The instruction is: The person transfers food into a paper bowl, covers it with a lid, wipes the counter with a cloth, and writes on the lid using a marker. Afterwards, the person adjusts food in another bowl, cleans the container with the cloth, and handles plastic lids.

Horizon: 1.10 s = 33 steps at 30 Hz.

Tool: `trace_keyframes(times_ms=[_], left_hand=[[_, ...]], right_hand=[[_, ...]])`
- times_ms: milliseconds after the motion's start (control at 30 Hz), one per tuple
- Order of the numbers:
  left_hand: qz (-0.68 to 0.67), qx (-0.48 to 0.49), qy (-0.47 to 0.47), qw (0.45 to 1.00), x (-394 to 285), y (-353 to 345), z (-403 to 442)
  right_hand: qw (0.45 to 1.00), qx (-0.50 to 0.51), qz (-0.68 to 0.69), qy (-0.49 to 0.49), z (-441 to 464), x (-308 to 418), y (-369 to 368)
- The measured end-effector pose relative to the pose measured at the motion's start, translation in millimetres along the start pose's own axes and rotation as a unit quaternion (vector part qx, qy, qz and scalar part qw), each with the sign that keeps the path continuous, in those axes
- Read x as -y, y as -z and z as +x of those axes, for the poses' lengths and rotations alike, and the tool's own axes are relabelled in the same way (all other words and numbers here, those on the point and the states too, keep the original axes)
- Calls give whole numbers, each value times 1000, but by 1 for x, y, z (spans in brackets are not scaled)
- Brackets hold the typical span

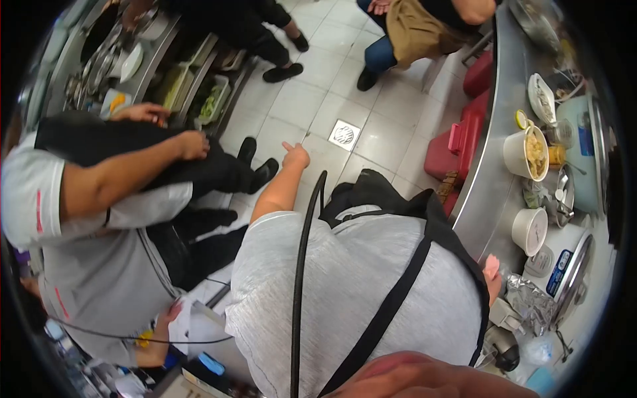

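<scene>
My left hand hangs in the air over the tiled floor, out in front of my body. One finger sticks out to the side, the rest look loosely bent, and I see nothing in it. At the edge of the steel counter is my right hand, partly covered by my black apron. Its fingers show too little to make out whether they hold anything. Crumpled foil and a white tub are the things closest to it on the counter.
On the right counter stand a tub of yellowish food and a small lidded cup. Red bins sit below. Two co-workers in grey shirts are at my left; other people stand ahead. A floor drain lies in front.
</scene>
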<state>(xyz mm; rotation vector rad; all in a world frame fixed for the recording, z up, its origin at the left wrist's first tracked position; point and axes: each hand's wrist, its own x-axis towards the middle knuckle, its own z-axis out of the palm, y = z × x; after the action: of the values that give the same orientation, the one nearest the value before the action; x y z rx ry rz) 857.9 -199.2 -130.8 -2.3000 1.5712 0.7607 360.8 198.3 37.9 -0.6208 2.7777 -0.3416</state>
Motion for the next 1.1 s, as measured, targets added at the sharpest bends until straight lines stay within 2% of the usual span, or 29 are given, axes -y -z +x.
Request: trace_keyframes(times_ms=[33,67,133,200,267,300,367,400,433,467,500,600,700,733,767,800,833,867,933,1033,1100], left_hand=[[-6,-25,30,999,20,-3,-13],[4,-9,44,999,42,-10,-18],[15,128,33,991,87,-35,-34],[-40,349,21,936,135,-67,-63],[-167,565,105,801,181,-84,-111],[-228,655,168,700,197,-86,-132],[-285,773,264,501,217,-81,-165],[-288,799,274,451,220,-70,-174],[-284,817,260,428,220,-58,-180],[-274,827,232,433,218,-42,-182],[-247,841,156,454,208,-22,-183],[-304,774,128,540,209,2,-173],[-322,772,95,539,213,0,-147],[-369,804,108,454,218,-9,-130],[-345,754,47,557,202,17,-138],[-442,817,180,324,206,8,-121],[-441,724,133,515,188,37,-140],[-439,711,87,542,192,30,-130],[-452,720,83,519,188,31,-123],[-431,700,68,565,173,40,-130],[-433,678,0,594,170,34,-135]], right_hand=[[1000,10,-10,10,5,13,2],[999,21,-17,20,9,24,1],[996,60,-29,59,12,40,-8],[996,59,-36,62,5,57,-16],[999,18,-36,33,-7,76,-18],[999,14,-18,50,-6,70,-21],[996,6,18,82,-2,54,-25],[996,-1,27,85,-2,50,-29],[995,-8,36,88,-3,49,-30],[995,-15,43,91,-4,47,-31],[994,-15,55,88,-3,44,-33],[994,-22,72,85,-3,38,-38],[995,-16,58,84,-5,31,-36],[995,1,68,76,-4,31,-36],[994,10,73,75,-5,28,-34],[994,19,78,74,-6,25,-32],[993,24,80,85,-5,21,-33],[991,29,83,96,-4,16,-33],[991,37,92,90,-2,10,-36],[992,5,92,92,-7,11,-34],[994,7,78,77,-12,19,-31]])
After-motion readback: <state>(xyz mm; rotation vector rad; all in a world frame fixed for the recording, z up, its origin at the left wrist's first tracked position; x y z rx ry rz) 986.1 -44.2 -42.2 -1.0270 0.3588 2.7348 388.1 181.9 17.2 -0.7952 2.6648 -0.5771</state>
